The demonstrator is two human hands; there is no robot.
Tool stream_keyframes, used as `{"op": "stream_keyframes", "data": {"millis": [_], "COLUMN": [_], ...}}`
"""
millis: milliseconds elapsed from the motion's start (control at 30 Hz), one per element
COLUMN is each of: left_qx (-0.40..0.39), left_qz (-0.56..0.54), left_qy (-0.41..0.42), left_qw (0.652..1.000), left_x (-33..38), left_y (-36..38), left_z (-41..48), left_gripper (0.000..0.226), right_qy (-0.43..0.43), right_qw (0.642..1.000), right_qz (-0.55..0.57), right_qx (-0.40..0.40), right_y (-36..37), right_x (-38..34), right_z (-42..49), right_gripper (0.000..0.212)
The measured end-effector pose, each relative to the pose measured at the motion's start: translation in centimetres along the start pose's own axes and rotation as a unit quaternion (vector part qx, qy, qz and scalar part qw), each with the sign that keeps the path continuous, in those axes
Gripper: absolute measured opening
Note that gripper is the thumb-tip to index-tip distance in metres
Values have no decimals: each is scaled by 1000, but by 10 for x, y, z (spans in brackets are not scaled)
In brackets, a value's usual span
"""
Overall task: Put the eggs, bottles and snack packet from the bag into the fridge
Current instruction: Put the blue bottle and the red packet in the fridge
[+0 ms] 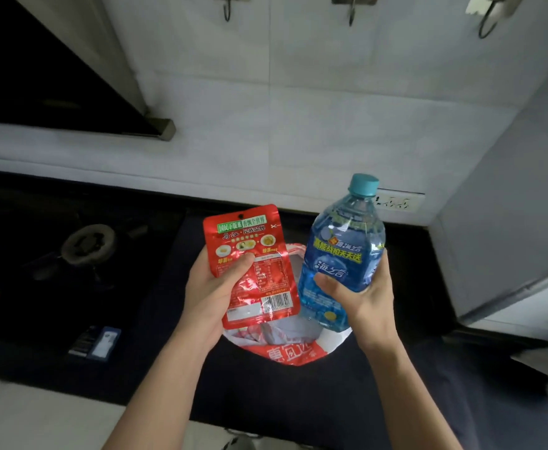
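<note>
Stove: the gas burner [87, 243] sits on the dark hob at far left, well apart from the hands, with a small dark packet [95, 342] lying nearer on the same surface.
Left hand: the left hand [215, 284] is closed on the red snack packet [253, 264], thumb across its front and fingers behind, held upright above the bag.
Snack packet: looks light, thin and crinkly; a pinch low on one side seems enough, though the foil could slip or crumple if squeezed.
Bag: the red and white plastic bag [285, 354] lies open on the dark counter [266, 394] under both hands; whether eggs or more bottles are inside I cannot tell.
Right hand: the right hand [360, 293] wraps the lower half of the blue bottle [344, 251], tilted slightly right, teal cap on.
Bottle: full by the look of it, so fairly heavy, smooth and stiff; a grip round the middle seems safest.
Fridge: the grey cabinet [506, 206] at right may be the fridge, closed; with both hands full, its door stands in the way.
</note>
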State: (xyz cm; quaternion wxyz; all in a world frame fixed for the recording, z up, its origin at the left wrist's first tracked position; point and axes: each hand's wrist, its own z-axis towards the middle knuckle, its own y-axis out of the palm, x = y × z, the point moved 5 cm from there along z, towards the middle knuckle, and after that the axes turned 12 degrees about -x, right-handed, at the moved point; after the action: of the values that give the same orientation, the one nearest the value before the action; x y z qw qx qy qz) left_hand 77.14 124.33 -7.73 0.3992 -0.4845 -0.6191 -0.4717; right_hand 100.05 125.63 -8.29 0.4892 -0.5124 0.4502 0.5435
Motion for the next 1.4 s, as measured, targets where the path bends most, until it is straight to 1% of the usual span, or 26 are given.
{"op": "stream_keyframes", "data": {"millis": [167,300,467,633,733,867,967,1067,1167,1300,1400], "left_qx": [45,99,164,264,327,403,455,515,557,605,640], "left_qz": [20,-2,-5,-26,-40,-67,-95,-117,-130,-133,-143], "left_qy": [18,26,29,34,28,42,48,58,75,91,96], "left_qw": [999,995,986,963,944,912,884,847,817,779,749], "left_x": [9,9,4,-10,-24,-44,-59,-71,-79,-88,-98], "left_y": [-8,-13,-19,-35,-47,-63,-69,-76,-83,-92,-103], "left_z": [-13,-32,-67,-118,-160,-223,-268,-319,-362,-411,-446], "left_gripper": [46,43,33,27,25,19,25,33,35,32,30], "right_qy": [-3,3,8,24,32,50,56,42,30,26,29], "right_qw": [999,997,989,977,962,937,918,892,866,830,803], "right_qz": [-21,-14,-18,10,23,37,50,56,58,68,63], "right_qx": [-35,-81,-146,-213,-270,-345,-390,-447,-496,-553,-592], "right_y": [16,26,39,64,86,124,152,185,218,258,289], "right_x": [-7,-14,-22,-13,-3,10,13,9,1,-6,-6], "right_z": [7,11,9,-4,-20,-45,-67,-98,-129,-169,-199], "right_gripper": [83,90,72,74,71,75,74,76,70,74,71]}}
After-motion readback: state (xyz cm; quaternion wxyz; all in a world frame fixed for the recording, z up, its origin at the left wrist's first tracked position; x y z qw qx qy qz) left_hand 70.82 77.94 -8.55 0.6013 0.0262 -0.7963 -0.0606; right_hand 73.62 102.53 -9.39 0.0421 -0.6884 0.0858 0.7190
